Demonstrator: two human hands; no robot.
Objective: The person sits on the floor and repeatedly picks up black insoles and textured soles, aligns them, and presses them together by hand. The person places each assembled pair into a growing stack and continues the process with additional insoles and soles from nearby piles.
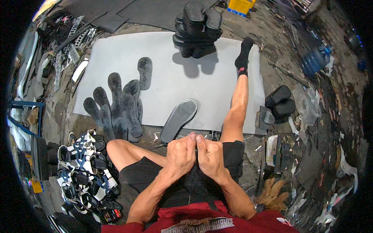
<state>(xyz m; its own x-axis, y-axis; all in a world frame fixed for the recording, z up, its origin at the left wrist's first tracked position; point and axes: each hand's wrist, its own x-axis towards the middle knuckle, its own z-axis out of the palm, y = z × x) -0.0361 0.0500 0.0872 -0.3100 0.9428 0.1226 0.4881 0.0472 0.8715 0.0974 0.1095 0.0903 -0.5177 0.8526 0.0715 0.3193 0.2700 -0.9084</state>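
While hands (180,156) sit side by side, grey sole (178,121) just beyond

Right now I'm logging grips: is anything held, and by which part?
Cannot be told: left hand and right hand hide any hold on black textured material below.

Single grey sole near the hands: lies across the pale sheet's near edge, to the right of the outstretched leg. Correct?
Wrong side: the head view shows the single grey sole to the left of the outstretched leg. It does lie across the near edge of the pale sheet, near the left hand and right hand.
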